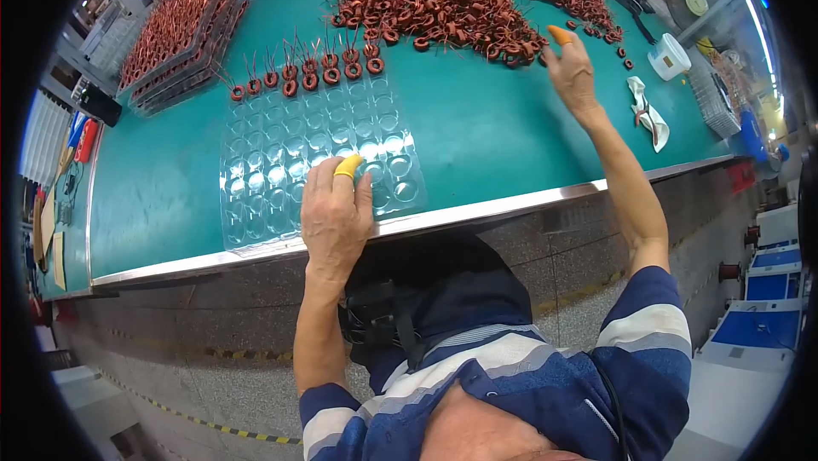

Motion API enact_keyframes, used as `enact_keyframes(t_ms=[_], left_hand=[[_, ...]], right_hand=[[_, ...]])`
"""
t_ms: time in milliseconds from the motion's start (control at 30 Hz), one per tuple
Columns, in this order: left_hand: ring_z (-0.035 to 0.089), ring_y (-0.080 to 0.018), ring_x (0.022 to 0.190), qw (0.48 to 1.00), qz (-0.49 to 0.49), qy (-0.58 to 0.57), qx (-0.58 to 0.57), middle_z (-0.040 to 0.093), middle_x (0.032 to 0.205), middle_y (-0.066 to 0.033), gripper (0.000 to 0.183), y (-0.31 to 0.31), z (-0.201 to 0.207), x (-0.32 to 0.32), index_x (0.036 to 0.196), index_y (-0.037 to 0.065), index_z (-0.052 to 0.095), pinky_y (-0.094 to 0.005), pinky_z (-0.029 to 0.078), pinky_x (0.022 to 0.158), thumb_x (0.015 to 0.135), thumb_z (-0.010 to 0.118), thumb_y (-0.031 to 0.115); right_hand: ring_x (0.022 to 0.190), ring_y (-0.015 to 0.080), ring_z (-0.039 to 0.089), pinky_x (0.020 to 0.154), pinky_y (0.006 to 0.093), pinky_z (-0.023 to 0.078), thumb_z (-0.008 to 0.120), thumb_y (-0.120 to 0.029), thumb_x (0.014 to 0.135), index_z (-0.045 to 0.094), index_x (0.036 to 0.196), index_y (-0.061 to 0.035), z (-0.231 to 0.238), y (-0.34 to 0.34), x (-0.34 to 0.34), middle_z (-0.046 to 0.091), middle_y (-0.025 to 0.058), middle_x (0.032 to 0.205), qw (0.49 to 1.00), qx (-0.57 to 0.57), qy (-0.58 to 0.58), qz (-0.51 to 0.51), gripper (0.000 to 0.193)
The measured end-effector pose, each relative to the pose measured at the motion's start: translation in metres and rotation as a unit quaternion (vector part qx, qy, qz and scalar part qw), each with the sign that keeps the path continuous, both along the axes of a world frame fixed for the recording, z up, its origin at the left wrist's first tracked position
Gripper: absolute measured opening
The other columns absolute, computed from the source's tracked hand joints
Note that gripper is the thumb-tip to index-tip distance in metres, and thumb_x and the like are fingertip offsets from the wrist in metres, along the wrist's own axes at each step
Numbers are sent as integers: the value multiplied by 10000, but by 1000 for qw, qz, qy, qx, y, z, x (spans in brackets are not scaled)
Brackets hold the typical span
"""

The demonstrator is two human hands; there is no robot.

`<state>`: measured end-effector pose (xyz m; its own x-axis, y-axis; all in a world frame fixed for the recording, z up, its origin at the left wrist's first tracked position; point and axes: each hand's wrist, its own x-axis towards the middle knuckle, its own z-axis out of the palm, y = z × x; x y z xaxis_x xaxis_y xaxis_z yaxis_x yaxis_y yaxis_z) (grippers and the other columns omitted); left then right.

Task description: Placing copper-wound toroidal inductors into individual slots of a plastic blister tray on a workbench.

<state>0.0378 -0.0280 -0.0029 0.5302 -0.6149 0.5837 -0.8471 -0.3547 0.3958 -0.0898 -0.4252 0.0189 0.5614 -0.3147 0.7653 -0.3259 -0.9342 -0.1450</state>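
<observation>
My left hand (pixel 332 205), a yellow finger cot on one finger, rests on the near part of a clear plastic tray (pixel 281 152) with rows of round pockets. Its thumb stands a little apart and no object shows in it. Copper-red wire ring coils (pixel 309 81) with upright leads fill the tray's far rows. Out to the right, my right hand (pixel 573 76) is at the edge of a large heap of loose ring coils (pixel 434 5). An orange cot covers its index finger, which is stretched away from the thumb; coils lie right beside the fingertips.
Stacked trays full of coils (pixel 183 35) stand at the far left of the green table (pixel 477 137). To the right are a white tub (pixel 670 57), a tied white cloth (pixel 649 116), a few stray coils and a fan (pixel 694 2). The table's metal edge (pixel 511 203) runs before me.
</observation>
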Motion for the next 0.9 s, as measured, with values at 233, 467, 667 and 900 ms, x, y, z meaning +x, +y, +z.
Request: enact_keyframes(t_ms=[233,467,667,900], left_hand=[[566,-331,918,1000,12,-7,6,595,1006,-158,213,3,-3,-2,957,-42,613,-402,468,797,855,635,143],[569,-325,906,1000,10,-14,8,595,996,-148,189,2,-5,-1,958,-27,618,-411,462,782,856,624,132],[570,-322,910,1000,8,-1,18,592,989,-145,186,3,0,-1,967,-22,620,-402,459,787,854,619,124],[569,-322,913,1000,-10,0,13,595,987,-153,185,3,-4,0,976,-30,619,-403,457,789,844,618,99]], right_hand=[[931,307,586,851,389,469,677,-233,836,629,1085,-16,-45,-45,-18,639,161,997,987,121,109,3,333],[704,198,620,659,312,511,651,-176,842,645,1039,15,-33,-12,-39,640,116,854,966,256,-28,6,275],[788,222,641,740,331,511,674,-213,825,631,1088,12,-22,5,-32,664,132,944,965,262,-9,23,349],[808,206,641,747,318,512,660,-183,822,545,1219,39,-15,-2,-22,666,144,917,957,273,99,24,469]])
